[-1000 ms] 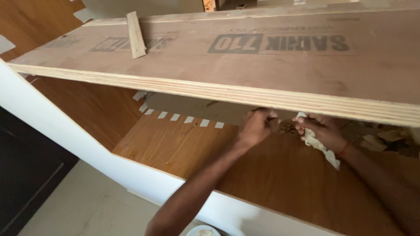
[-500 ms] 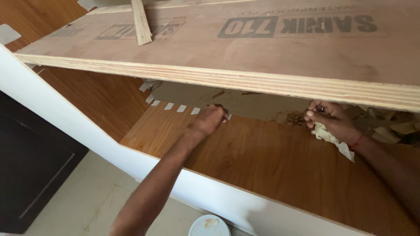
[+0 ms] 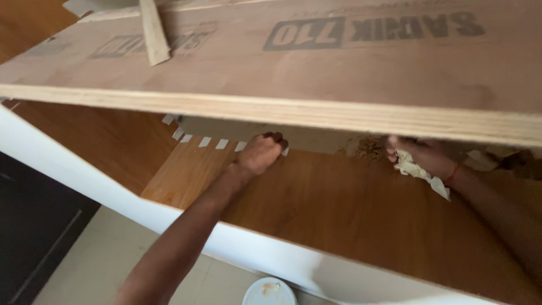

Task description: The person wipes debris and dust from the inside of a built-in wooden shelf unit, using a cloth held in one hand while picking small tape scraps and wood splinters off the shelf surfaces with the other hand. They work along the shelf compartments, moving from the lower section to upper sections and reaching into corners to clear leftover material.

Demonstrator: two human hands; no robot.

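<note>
Now the left hand (image 3: 261,153) has slid leftward along the tape strips (image 3: 204,141), fingers curled; right hand (image 3: 420,157) stays, clutching the crumpled rag (image 3: 419,171).

a pale tiled floor (image 3: 101,254) fills the lower left of the frame, with a dark cabinet front (image 3: 28,226) at the far left edge and a white round tub (image 3: 269,292) at bottom centre.

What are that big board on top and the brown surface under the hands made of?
The board looks like raw plywood: its edge shows stacked pale layers. The brown surface looks like smooth wood-grain laminate, though it could be veneer. The right hand holds crumpled pale scraps, probably paper or tape.
</note>
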